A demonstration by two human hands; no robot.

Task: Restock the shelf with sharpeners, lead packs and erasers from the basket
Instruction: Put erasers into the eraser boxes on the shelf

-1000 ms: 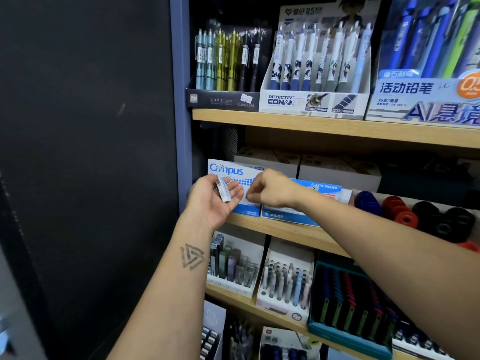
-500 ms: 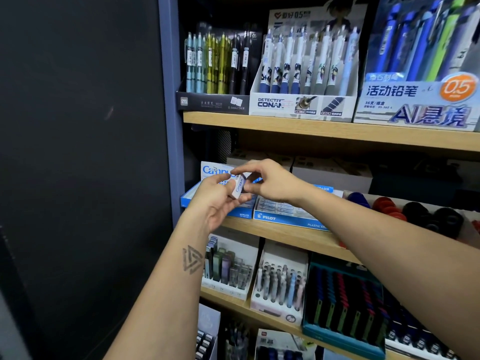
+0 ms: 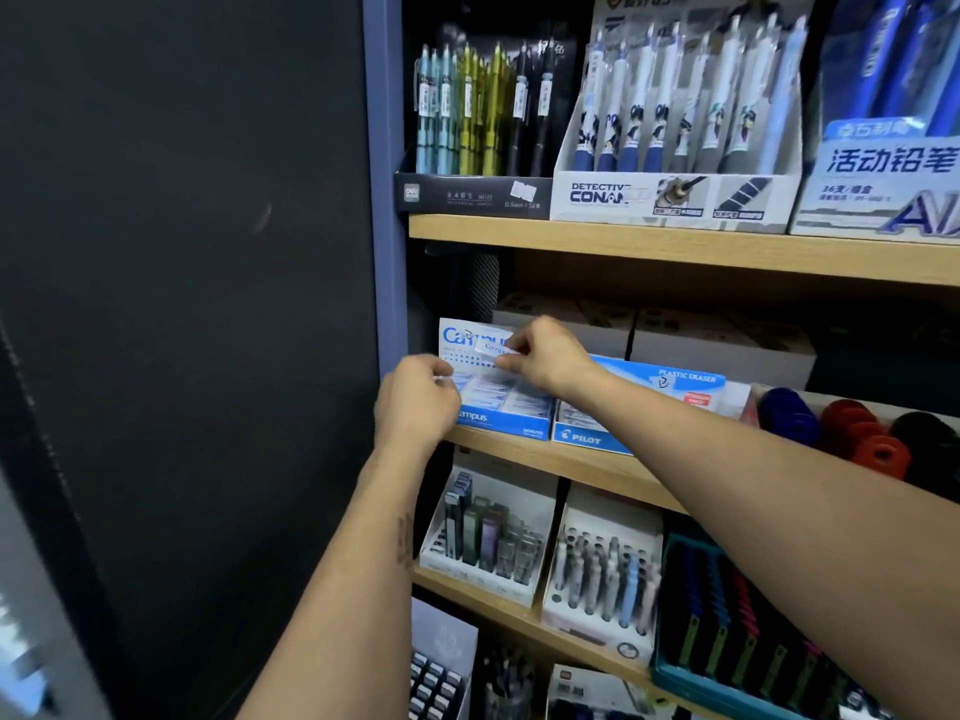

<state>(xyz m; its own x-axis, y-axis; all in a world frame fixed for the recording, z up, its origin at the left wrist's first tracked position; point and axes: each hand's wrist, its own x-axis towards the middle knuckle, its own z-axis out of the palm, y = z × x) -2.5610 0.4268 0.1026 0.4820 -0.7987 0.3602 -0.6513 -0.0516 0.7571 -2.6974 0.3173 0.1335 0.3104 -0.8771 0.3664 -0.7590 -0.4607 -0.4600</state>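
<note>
While curled by the Campus box (image 3: 501, 402), left hand (image 3: 418, 402) maybe pinches something pale; cannot tell. Right hand (image 3: 540, 356) pinches an eraser (image 3: 496, 349) just above the box. Could snag on packed rows, slip, and drop.

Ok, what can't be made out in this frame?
- Basket: not in the head view.
- Left hand: seen from behind, so what its curled fingers hold is hidden, apart from a white sliver.
- Eraser pinched by the right hand: partly covered by fingers, label blurred.
- Campus box: the hands hide part of its contents.
- Bottom shelf goods: cut off by the lower edge.
</note>
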